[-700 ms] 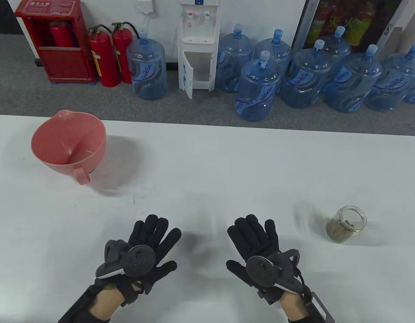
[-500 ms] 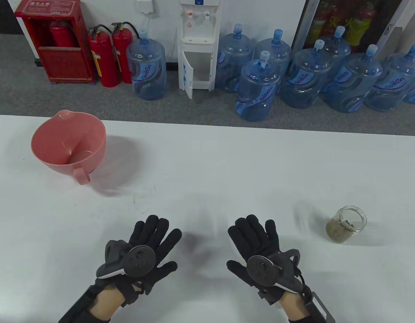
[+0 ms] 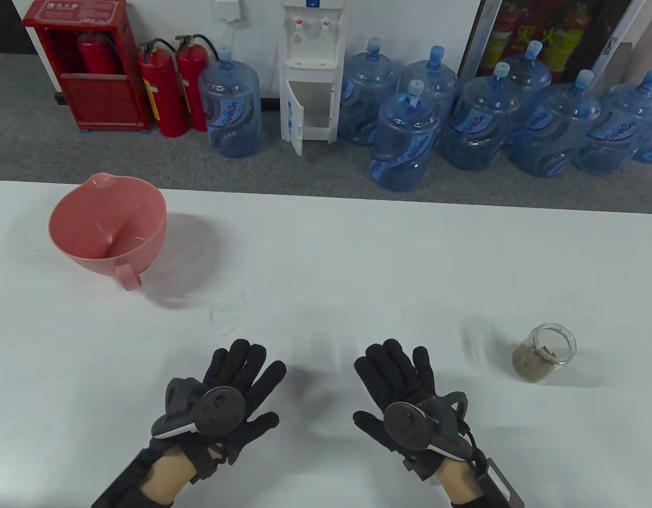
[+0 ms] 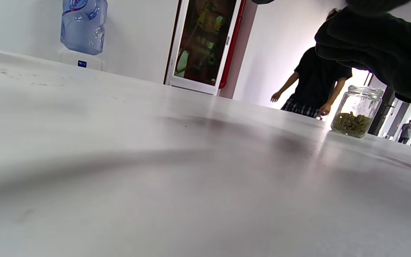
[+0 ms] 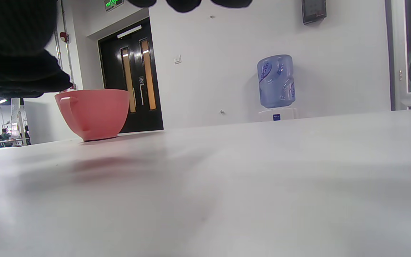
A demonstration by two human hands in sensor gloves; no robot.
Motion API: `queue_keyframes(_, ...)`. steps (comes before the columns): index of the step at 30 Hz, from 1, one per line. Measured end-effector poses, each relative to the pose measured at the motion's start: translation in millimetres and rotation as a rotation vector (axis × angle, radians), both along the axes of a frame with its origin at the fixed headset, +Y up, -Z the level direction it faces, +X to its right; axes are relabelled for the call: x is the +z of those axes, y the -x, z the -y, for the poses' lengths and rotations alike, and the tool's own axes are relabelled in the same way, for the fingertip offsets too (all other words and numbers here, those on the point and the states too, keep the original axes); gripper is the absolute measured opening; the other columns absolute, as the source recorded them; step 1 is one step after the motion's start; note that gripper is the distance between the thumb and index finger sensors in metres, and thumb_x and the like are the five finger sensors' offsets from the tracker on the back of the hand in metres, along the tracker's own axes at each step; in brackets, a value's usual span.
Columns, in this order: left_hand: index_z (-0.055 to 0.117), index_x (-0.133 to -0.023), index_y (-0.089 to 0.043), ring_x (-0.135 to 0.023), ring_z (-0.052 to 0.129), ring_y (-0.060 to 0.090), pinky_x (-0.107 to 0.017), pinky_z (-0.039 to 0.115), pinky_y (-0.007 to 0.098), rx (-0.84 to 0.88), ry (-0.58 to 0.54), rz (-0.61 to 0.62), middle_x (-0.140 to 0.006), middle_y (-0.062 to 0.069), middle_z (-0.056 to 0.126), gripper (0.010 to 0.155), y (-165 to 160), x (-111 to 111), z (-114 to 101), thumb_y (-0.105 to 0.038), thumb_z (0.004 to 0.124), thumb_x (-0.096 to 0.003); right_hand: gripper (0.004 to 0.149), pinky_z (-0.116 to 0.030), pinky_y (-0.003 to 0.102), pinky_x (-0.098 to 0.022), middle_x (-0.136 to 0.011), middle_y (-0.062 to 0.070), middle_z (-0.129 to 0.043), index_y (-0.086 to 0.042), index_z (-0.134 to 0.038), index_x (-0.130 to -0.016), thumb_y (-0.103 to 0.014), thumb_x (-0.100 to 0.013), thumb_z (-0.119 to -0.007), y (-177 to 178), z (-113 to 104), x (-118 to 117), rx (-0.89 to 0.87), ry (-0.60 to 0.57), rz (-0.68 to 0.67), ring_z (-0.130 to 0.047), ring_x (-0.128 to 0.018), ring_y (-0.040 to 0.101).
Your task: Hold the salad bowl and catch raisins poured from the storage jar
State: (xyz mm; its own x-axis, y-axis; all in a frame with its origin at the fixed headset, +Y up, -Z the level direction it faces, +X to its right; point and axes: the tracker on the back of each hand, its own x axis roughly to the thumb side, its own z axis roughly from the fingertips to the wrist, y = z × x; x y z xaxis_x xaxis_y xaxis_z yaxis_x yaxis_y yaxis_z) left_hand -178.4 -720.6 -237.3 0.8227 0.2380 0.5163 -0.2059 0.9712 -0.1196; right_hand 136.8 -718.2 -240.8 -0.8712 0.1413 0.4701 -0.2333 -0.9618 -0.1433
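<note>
A pink salad bowl [image 3: 108, 230] with a handle and a spout stands at the table's far left; it also shows in the right wrist view [image 5: 93, 113]. A lidless glass storage jar [image 3: 543, 352] partly filled with greenish-brown raisins stands at the right; it also shows in the left wrist view [image 4: 356, 111]. My left hand [image 3: 236, 383] is open, palm down, near the table's front edge, fingers spread, holding nothing. My right hand [image 3: 394, 378] is open beside it, palm down and empty, well left of the jar.
The white table [image 3: 336, 264] spans the view. Beyond its far edge stand several blue water bottles [image 3: 405, 137], a water dispenser [image 3: 311, 69] and red fire extinguishers [image 3: 164, 87] on the floor. A person [image 4: 314, 85] stands in the background of the left wrist view.
My right hand has shifted very slightly to the left. The left hand, bowl and jar have not moved.
</note>
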Motion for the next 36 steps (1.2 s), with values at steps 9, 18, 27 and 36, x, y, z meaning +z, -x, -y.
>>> queue_keyframes(9, 0.033, -0.107, -0.044, -0.111, 0.016, 0.038, -0.075, 0.021, 0.057, 0.001, 0.011, 0.005, -0.114, 0.006, 0.024, 0.075, -0.3, -0.3, 0.6, -0.068, 0.059, -0.0415, 0.089, -0.02, 0.063, -0.077, -0.114, -0.005, -0.02, -0.039, -0.025, -0.103, -0.069, -0.033, -0.07, 1.6, -0.7, 1.2, 0.003, 0.015, -0.015, -0.026, -0.111, 0.026)
queue_keyframes(18, 0.035, -0.108, -0.043, -0.111, 0.02, 0.039, -0.075, 0.022, 0.057, -0.021, 0.023, 0.016, -0.114, 0.007, 0.028, 0.075, -3.2, 0.2, 3.8, -0.068, 0.06, -0.0414, 0.089, -0.021, 0.063, -0.077, -0.114, -0.005, -0.021, -0.039, -0.025, -0.103, -0.069, -0.033, -0.07, 7.6, -2.8, 1.1, 0.005, 0.01, -0.028, -0.027, -0.111, 0.026)
queue_keyframes(27, 0.038, -0.108, -0.043, -0.112, 0.025, 0.039, -0.075, 0.024, 0.057, -0.016, 0.033, 0.008, -0.114, 0.008, 0.032, 0.074, -0.2, -1.8, -4.3, -0.067, 0.061, -0.0417, 0.089, -0.021, 0.063, -0.077, -0.114, -0.005, -0.022, -0.039, -0.025, -0.103, -0.069, -0.033, -0.07, 6.7, -2.9, 1.1, 0.002, 0.013, -0.026, -0.028, -0.111, 0.026)
queue_keyframes(36, 0.04, -0.108, -0.043, -0.112, 0.027, 0.039, -0.076, 0.025, 0.058, 0.231, 0.039, -0.166, -0.115, 0.007, 0.034, 0.073, 57.9, -22.7, -47.4, -0.067, 0.061, -0.0423, 0.089, -0.021, 0.063, -0.077, -0.114, -0.005, -0.022, -0.039, -0.025, -0.103, -0.069, -0.033, -0.07, 4.6, -5.1, 2.1, -0.001, 0.004, -0.015, -0.028, -0.111, 0.027)
